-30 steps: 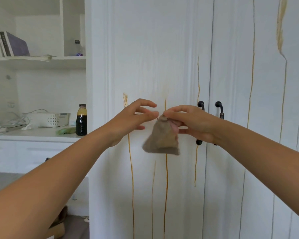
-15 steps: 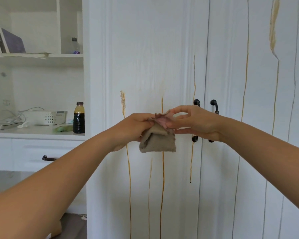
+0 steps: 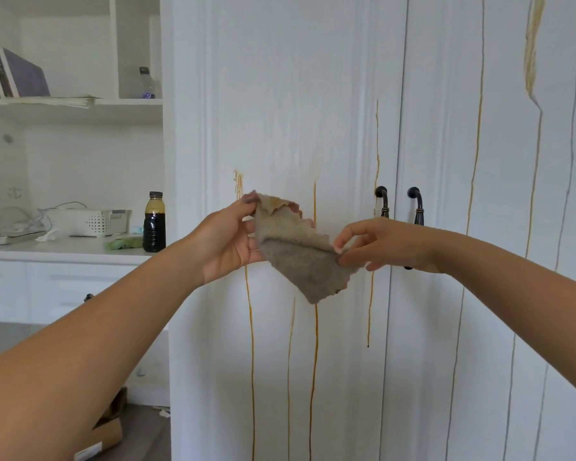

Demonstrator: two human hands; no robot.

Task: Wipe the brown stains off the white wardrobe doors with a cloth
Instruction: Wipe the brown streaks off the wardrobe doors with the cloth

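1. Stretching between both hands, the grey-brown cloth (image 3: 300, 251) is held in the air in front of the white wardrobe doors (image 3: 280, 94); whether it touches them cannot be told.
2. Left hand (image 3: 226, 242) pinches the cloth's upper left corner between thumb and fingertips; its palm faces the camera.
3. Right hand (image 3: 384, 244) pinches the lower right edge with thumb and forefinger; its other fingers spread loosely.
4. Brown stains (image 3: 251, 344) run in thin vertical streaks down both doors; two dark handles (image 3: 384, 204) sit just right of the cloth.
5. Off to the left, a dark bottle (image 3: 154, 224) stands on a white counter (image 3: 64, 249) near a white basket (image 3: 87, 221); books (image 3: 17, 74) lean on the shelf above.
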